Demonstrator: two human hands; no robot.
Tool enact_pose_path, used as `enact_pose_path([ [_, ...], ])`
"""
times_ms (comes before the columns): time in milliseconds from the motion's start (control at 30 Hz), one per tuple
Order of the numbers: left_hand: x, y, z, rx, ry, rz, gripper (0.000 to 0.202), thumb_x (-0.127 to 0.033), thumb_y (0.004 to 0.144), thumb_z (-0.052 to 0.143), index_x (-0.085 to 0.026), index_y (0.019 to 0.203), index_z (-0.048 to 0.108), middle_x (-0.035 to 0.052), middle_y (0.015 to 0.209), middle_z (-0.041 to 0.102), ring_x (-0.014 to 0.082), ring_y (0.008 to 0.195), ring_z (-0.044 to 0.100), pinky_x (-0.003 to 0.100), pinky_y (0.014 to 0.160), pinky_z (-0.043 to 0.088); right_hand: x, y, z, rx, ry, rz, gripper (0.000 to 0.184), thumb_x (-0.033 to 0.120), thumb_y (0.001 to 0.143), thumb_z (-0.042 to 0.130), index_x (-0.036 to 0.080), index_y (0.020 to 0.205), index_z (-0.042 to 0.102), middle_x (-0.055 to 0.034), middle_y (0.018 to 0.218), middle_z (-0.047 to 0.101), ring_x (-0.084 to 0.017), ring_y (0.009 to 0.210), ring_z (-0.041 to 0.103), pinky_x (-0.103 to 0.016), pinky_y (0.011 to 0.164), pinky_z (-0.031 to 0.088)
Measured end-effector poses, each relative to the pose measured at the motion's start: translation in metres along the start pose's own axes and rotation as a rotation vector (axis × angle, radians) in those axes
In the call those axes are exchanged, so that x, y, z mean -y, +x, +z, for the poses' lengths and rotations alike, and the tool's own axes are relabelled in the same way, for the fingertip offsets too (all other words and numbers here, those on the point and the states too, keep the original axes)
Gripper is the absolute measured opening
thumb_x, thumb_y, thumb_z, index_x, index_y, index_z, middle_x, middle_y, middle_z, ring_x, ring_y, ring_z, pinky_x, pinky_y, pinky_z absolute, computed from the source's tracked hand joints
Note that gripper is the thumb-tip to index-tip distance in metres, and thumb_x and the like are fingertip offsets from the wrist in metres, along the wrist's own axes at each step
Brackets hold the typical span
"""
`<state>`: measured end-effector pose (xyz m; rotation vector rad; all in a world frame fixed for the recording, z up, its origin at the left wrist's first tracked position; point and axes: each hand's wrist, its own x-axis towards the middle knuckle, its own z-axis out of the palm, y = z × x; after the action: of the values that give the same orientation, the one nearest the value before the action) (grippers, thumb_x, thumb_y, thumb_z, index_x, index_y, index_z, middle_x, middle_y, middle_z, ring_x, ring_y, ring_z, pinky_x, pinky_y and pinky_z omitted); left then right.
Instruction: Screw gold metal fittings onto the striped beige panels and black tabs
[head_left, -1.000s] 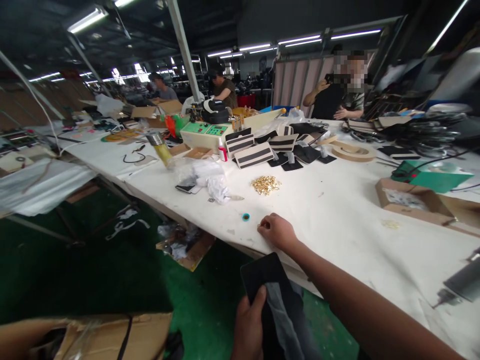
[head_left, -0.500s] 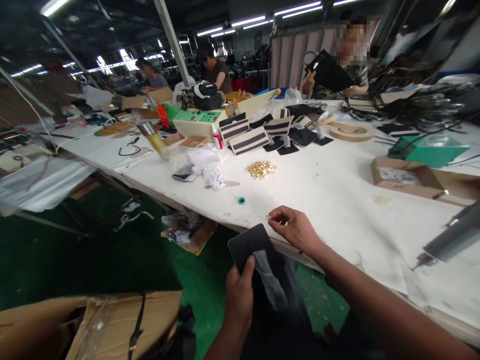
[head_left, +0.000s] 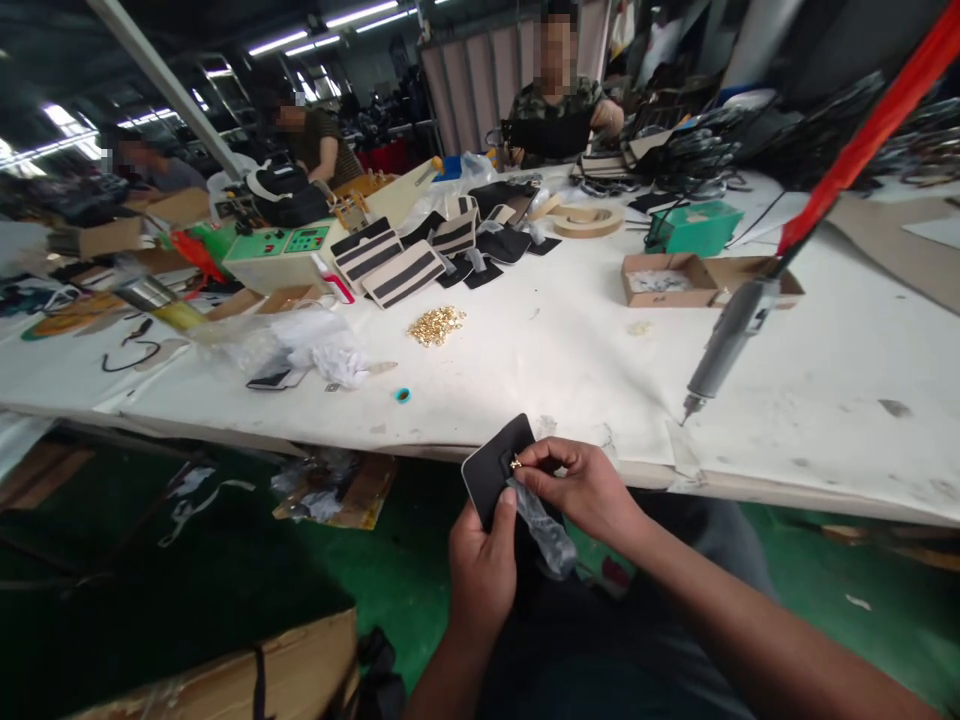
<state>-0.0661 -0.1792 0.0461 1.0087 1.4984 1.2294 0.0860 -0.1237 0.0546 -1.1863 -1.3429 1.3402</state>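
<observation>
My left hand (head_left: 484, 560) grips a flat black panel (head_left: 491, 470) with rounded corners, thumb on its face, just off the table's front edge. A strip of clear plastic film (head_left: 546, 535) hangs from the panel. Between the thumb and forefinger of my right hand (head_left: 574, 480) is a small gold metal fitting (head_left: 515, 463), held at the panel's upper face; whether it touches the panel I cannot tell. A pile of similar gold fittings (head_left: 436, 326) lies on the white table (head_left: 570, 350). Nearer me stands a small blue cap (head_left: 403, 396) with something brown inside.
A grey electric screwdriver (head_left: 731, 340) hangs tip down on a red cord at the right. Behind are small cardboard boxes (head_left: 667, 297), a green box (head_left: 694, 228), tape rolls (head_left: 589, 220) and striped panels (head_left: 405, 273). A co-worker (head_left: 559, 110) sits across the table.
My right hand has brought the gold fitting from above the table edge down to the black panel. The view has turned right, bringing the whole screwdriver into sight.
</observation>
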Motion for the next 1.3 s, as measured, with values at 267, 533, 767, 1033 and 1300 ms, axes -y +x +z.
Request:
enact_pose_path([
  [267,-0.003,-0.015,0.025,0.070,0.241,0.194,0.037,-0.044,0.100,0.065,-0.018,0.122,0.078,0.0104,0.115,0.081,0.0301,0.108,0.075,0.033,0.095,0.056,0.015,-0.028,-0.026,-0.165,-0.068,-0.125,0.013,0.032,0.089,0.073,0.022,0.082,0.074,-0.0021,0.081,0.075,-0.018,0.073,0.068,-0.029,0.070,0.056],
  [533,-0.001,-0.017,0.037,0.107,0.504,0.450,0.033,-0.032,0.101,0.061,-0.022,0.129,0.074,0.0129,0.119,0.079,0.0313,0.112,0.074,0.039,0.102,0.056,0.003,-0.037,-0.038,-0.304,-0.139,-0.317,0.012,0.030,0.095,0.072,0.025,0.091,0.081,-0.0045,0.089,0.080,-0.021,0.080,0.074,-0.032,0.074,0.059],
  [767,-0.004,-0.020,0.046,0.139,0.631,0.648,0.050,-0.023,0.097,0.063,-0.022,0.147,0.057,0.0171,0.139,0.068,0.0315,0.123,0.070,0.042,0.103,0.058,0.011,-0.052,-0.035,-0.277,-0.132,-0.400,0.043,0.013,0.087,0.066,0.027,0.127,0.075,-0.0072,0.113,0.076,-0.024,0.104,0.072,-0.036,0.093,0.058],
  [1033,0.007,-0.024,0.055,0.064,0.755,0.872,0.072,-0.028,0.093,0.072,-0.022,0.158,0.041,0.0220,0.157,0.049,0.0376,0.141,0.056,0.049,0.105,0.059,0.018,-0.063,-0.036,-0.234,-0.085,-0.326,0.030,0.038,0.089,0.077,0.024,0.116,0.072,-0.0059,0.106,0.072,-0.024,0.100,0.067,-0.035,0.091,0.054],
  [1300,-0.022,-0.011,0.055,0.226,0.574,0.624,0.045,-0.034,0.094,0.071,-0.025,0.139,0.065,0.0160,0.149,0.055,0.0292,0.122,0.066,0.036,0.087,0.062,0.015,-0.051,-0.083,-0.079,0.209,0.105,0.045,0.062,0.093,0.069,0.018,0.084,0.071,-0.0025,0.072,0.071,-0.017,0.061,0.062,-0.026,0.054,0.048],
])
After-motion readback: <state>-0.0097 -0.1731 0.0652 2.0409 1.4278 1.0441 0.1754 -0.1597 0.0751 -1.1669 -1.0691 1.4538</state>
